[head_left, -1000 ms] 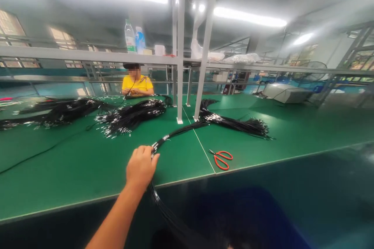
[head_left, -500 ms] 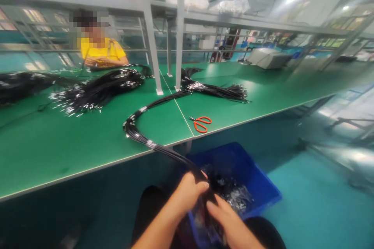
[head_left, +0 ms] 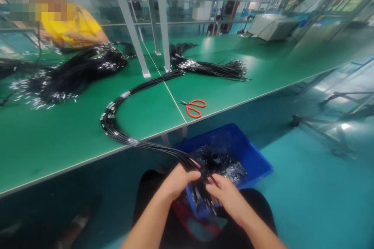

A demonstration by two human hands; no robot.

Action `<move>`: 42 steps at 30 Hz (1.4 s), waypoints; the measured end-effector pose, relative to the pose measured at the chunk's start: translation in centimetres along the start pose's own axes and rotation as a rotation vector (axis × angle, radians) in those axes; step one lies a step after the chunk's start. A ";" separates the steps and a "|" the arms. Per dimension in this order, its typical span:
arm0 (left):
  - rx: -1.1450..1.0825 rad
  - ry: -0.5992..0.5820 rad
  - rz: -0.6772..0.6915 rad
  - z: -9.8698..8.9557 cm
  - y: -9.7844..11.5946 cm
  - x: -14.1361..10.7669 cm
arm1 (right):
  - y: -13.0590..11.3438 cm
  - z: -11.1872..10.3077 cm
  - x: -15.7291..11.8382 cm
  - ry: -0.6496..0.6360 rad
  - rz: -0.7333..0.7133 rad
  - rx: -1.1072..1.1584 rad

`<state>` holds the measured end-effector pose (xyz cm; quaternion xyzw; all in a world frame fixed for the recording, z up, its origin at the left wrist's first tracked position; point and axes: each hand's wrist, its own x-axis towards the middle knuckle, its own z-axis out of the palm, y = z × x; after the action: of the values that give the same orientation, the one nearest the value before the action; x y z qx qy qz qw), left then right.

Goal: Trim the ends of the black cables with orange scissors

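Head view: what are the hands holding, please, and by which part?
The left hand holds the long black cable bundle near its lower end; the right hand's grip is unclear.

L hand [head_left: 180, 179] grips a long bundle of thin black cables w/ silvery bands [head_left: 160, 148] nr its lower end; R hand [head_left: 224, 191] has fingers on same bundle, just beside. It curves up onto flat green tabletop [head_left: 70, 144]. Red-handled metal scissors [head_left: 188, 105] lie nr table edge. Blue plastic bin w/ clear plastic inside [head_left: 254, 161] sits below. Co-worker in yellow top [head_left: 80, 27], upper L, behind big heap of black cables w/ silvery tips [head_left: 77, 72].
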<state>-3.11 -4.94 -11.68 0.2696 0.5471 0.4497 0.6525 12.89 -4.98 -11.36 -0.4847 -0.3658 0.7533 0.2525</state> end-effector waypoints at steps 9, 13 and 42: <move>-0.137 0.196 0.078 2.0 -2.1 -0.5 | 0.3 0.2 -0.4 0.087 0.052 -0.011; -0.147 0.209 0.086 1.3 -1.9 -0.5 | 0.2 -0.4 -1.5 0.120 0.089 0.021; -0.031 0.351 0.032 -0.5 -3.0 1.8 | 1.4 -1.9 -4.3 0.027 0.065 -0.067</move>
<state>-2.77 -4.79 -15.19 0.1855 0.6414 0.5085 0.5437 16.36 -8.35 -10.61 -0.5145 -0.3716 0.7418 0.2165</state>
